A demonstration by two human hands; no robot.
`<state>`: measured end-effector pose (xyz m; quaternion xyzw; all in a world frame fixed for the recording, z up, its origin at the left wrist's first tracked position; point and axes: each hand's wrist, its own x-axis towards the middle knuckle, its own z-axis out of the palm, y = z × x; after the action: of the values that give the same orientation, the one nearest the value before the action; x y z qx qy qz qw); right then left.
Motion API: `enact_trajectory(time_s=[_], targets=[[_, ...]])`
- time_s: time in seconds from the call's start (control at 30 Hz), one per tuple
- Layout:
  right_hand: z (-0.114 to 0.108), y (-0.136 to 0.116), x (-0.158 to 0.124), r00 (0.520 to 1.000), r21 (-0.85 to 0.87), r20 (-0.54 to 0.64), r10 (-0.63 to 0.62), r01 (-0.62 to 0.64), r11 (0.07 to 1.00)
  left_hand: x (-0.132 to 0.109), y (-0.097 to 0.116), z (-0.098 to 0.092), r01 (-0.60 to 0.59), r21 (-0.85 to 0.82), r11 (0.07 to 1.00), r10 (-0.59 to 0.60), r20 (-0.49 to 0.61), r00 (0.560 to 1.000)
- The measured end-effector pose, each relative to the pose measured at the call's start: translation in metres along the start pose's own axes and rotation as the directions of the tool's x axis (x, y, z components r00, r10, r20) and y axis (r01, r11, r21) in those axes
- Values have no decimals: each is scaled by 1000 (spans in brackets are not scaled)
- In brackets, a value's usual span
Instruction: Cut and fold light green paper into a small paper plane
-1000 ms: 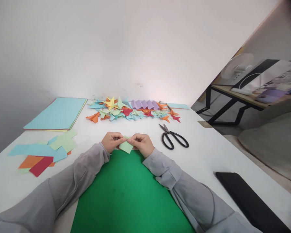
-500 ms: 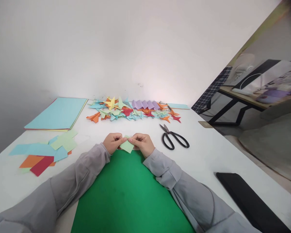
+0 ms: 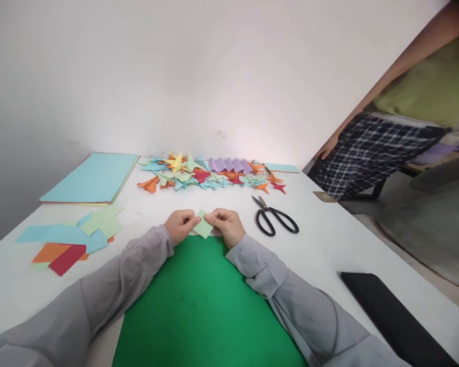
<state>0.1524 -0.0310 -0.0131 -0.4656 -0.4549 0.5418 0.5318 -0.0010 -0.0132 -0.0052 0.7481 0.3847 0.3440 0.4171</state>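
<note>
A small light green paper square [image 3: 203,229], turned cornerwise like a diamond, is pinched between my two hands. My left hand [image 3: 180,225] grips its left side with thumb against curled fingers. On the other side, my right hand [image 3: 227,225] holds it the same way, thumb on top. Both hands are just above the far edge of a green sheet [image 3: 206,300]. Beyond them lies a heap of folded paper shapes [image 3: 201,176] in several colours. A pair of black-handled scissors [image 3: 272,216] rests to the right of my right hand, blades slightly apart.
Loose coloured paper pieces [image 3: 67,235] lie at left, with a stack of light blue sheets [image 3: 94,178] behind them. A pleated purple paper [image 3: 229,165] sits by the wall. At right is a black flat object [image 3: 398,316]. A person in checked clothing [image 3: 378,150] stands past the table edge.
The green paper square has shifted slightly up between my fingers, its upper corner now showing more. A person has come into view at the right, beyond the table.
</note>
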Motion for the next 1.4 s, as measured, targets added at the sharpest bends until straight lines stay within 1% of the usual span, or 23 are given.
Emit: enact_trajectory(time_s=[0.07,0.23,0.47,0.6,0.7,0.8,0.97,1.07,1.13,1.2,1.27,1.33,1.4], targets=[[0,0,1,1000,-5,-7,-7,7,1000,0,0,0,10,-6,1000,-10,-1,1000],[-2,2,3,999,25,-41,-33,34,999,1,0,0,84,-87,993,-86,-28,996],[-1,3,3,999,28,-31,-38,39,999,2,-3,1,47,-73,996,-49,-22,999],[-2,4,3,999,24,-26,-32,32,999,2,-1,0,24,-13,1000,-24,-26,999],[-2,4,3,999,27,-27,-30,31,999,1,1,-1,38,-14,999,-38,-28,999],[-3,3,4,998,46,-40,-39,41,998,0,2,-1,88,-80,993,-89,-13,996],[-4,4,4,1000,33,-17,-25,26,999,0,0,-1,113,-266,957,-132,-54,990],[-5,6,4,999,12,-4,-35,35,999,1,1,-2,119,-293,949,-124,4,992],[-5,5,3,1000,-1,11,-27,27,1000,1,2,-3,125,-294,947,-126,17,992],[-5,4,1,999,-17,48,8,-7,1000,1,3,-4,129,-294,947,-129,20,991],[-4,1,-1,994,-45,98,39,-35,998,1,3,-4,138,-292,946,-130,48,990],[-2,-1,-2,990,-103,143,9,6,995,1,4,-3,150,-291,945,-127,99,987],[0,-3,-3,981,-160,180,-66,96,982,1,5,-2,157,-292,943,-118,145,982]])
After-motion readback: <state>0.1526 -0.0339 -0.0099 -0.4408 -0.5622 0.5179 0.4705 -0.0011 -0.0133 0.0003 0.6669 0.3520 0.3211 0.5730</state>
